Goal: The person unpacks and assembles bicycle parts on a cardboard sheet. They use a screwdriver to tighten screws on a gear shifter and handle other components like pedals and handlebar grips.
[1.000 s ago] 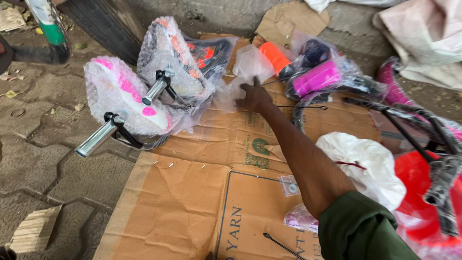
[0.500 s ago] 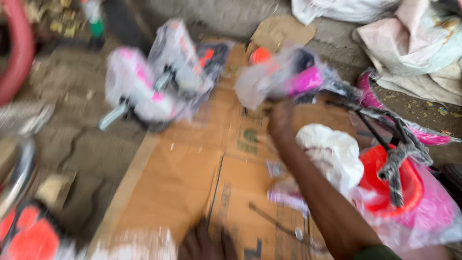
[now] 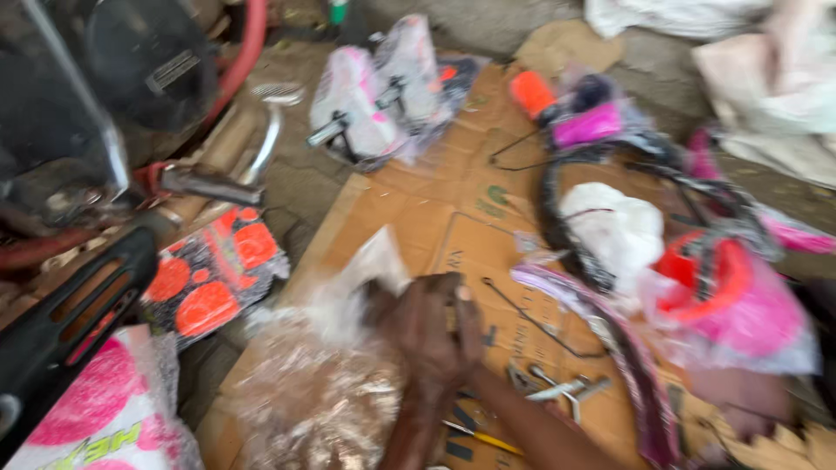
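Withdrawn from the far parts, right hand (image 3: 433, 335) now grips crumpled clear plastic wrapping (image 3: 348, 305) near, fingers closed; left hand unseen

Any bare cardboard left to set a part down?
One free patch: the cardboard sheet between the wrapped saddles and the hand. Crowded to the right by the white bag and red-pink parts; small tools lie below.
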